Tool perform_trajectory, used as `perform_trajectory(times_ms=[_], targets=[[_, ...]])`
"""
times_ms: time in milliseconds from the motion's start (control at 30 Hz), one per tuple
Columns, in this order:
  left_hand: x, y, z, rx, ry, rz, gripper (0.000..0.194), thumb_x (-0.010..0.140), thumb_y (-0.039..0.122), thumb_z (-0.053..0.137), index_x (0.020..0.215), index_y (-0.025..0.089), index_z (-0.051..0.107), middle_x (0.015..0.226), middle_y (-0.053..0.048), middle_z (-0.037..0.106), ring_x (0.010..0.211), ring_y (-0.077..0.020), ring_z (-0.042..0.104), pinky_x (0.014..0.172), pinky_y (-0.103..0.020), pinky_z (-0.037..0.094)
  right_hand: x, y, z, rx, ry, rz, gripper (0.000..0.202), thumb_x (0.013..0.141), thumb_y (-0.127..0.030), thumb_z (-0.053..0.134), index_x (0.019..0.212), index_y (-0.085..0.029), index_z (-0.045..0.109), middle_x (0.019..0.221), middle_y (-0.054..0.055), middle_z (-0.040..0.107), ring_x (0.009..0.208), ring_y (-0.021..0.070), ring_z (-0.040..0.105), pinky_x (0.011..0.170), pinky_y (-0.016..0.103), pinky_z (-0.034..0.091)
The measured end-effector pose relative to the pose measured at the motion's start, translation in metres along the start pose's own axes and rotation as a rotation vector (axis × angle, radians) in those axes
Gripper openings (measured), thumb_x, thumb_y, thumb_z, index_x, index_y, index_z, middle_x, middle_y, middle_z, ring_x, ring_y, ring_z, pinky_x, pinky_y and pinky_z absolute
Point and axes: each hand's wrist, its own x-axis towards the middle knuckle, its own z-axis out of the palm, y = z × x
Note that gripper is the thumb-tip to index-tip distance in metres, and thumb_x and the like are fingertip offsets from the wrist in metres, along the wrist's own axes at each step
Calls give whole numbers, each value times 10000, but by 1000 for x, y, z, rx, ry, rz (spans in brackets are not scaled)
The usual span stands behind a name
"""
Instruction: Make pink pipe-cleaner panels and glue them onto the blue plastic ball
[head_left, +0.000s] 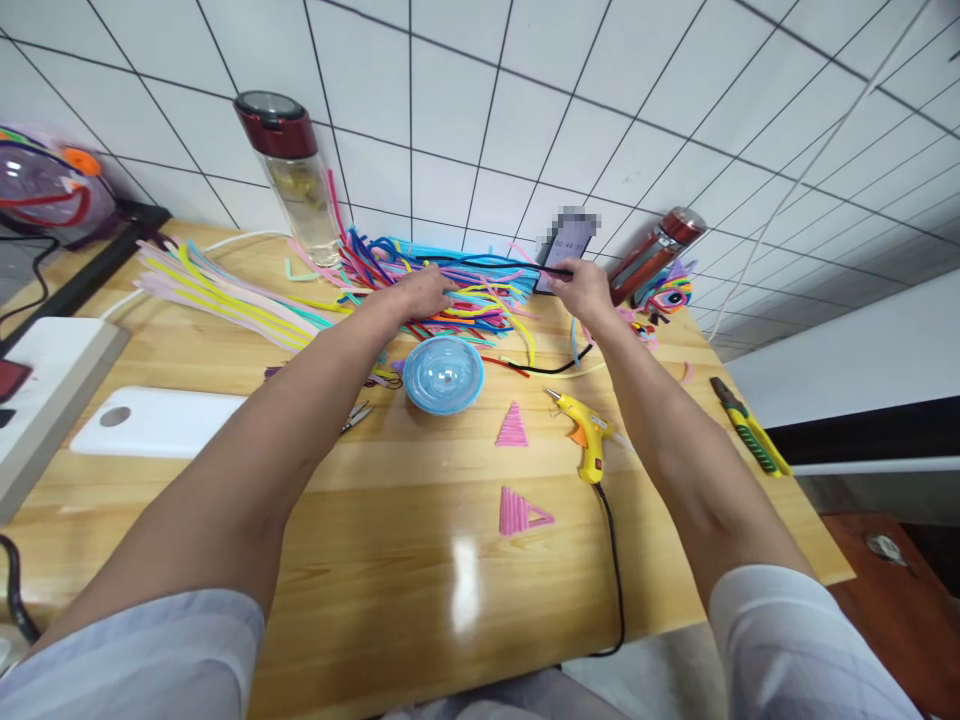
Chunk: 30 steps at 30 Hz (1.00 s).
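1. A wooden counter (420, 560) was set against a white tiled wall (525, 110).
2. A heap of coloured pipe cleaners (480, 290) was spread along the counter's far edge.
3. The left hand (421, 293) was laid on the heap, fingers curled into the strands.
4. A black pipe cleaner (517, 264) was pinched by the right hand (581, 285), fingers closed on its end.
5. A blue dome (443, 373), two pink triangles (513, 427) and a yellow glue gun (587, 434) were seen nearer.
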Motion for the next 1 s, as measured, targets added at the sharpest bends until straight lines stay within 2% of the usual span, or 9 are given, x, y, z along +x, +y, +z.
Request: perform_trajectory(times_ms=[100, 167, 267, 400, 533, 700, 800, 900, 1000], targets=[[-4, 9, -7, 55, -64, -32, 561, 1018, 385, 553, 1541, 212, 658, 1493, -122, 702, 1356, -297, 645, 1164, -347, 479, 2, -11, 17, -173, 123, -135, 287, 898, -147, 628, 1130, -176, 795, 1226, 161, 787, 1191, 333, 690, 1050, 438, 525], [-9, 17, -11, 84, -76, -53, 575, 1025, 373, 544, 1569, 206, 626, 1532, -133, 671, 1379, -307, 630, 1169, -359, 479, 2, -15, 29, -165, 55, -129, 267, 897, -167, 594, 1057, -187, 808, 1125, 136, 805, 1106, 311, 703, 989, 406, 527], [-18, 30, -15, 122, -76, -115, 573, 1048, 362, 511, 1601, 236, 588, 1559, -162, 617, 1357, -339, 639, 1123, -404, 515, 3, -18, 45, -37, -139, -61, 171, 867, -228, 632, 887, -193, 798, 868, 59, 790, 905, 255, 701, 859, 350, 520], [-29, 44, -22, 180, -71, -124, 558, 1057, 347, 507, 1609, 293, 571, 1515, -158, 592, 1317, -351, 659, 1037, -415, 558, 4, -15, 58, 66, -182, -74, 188, 845, -255, 617, 888, -178, 783, 864, 31, 775, 829, 209, 666, 790, 320, 501], [-31, 52, -31, 197, -26, -42, 573, 1049, 230, 469, 1603, 341, 565, 1534, -134, 555, 1304, -330, 666, 1030, -402, 556, 1, -10, 61, 275, -174, -87, 176, 791, -257, 613, 880, -181, 746, 900, 26, 758, 776, 173, 633, 744, 296, 502], [-26, 53, -31, 218, -80, 70, 534, 1016, 125, 446, 1448, 275, 723, 1645, -95, 525, 1326, -312, 669, 1063, -378, 550, -1, -8, 58, 609, -274, 45, 160, 654, -293, 718, 783, -197, 712, 757, -7, 673, 689, 146, 573, 687, 281, 515], [-25, 52, -24, 235, -79, 83, 571, 981, 79, 487, 1453, 295, 725, 1644, -55, 566, 1370, -286, 651, 1088, -339, 538, 4, -11, 56, 635, -289, 71, 176, 685, -360, 705, 759, -201, 690, 819, 18, 702, 722, 153, 599, 684, 289, 547], [-26, 52, -18, 249, -85, 77, 617, 960, 69, 533, 1514, 302, 676, 1701, -46, 523, 1381, -298, 656, 1083, -355, 547, 10, -14, 57, 593, -257, 67, 215, 766, -422, 678, 758, -209, 659, 832, 34, 709, 747, 169, 615, 658, 293, 546], [-27, 52, -15, 280, -80, 87, 628, 959, 77, 550, 1537, 299, 651, 1736, -55, 481, 1364, -319, 673, 1065, -389, 559, 12, -15, 63, 518, -238, 36, 194, 765, -383, 730, 744, -208, 648, 813, 31, 709, 746, 171, 613, 676, 300, 545]])
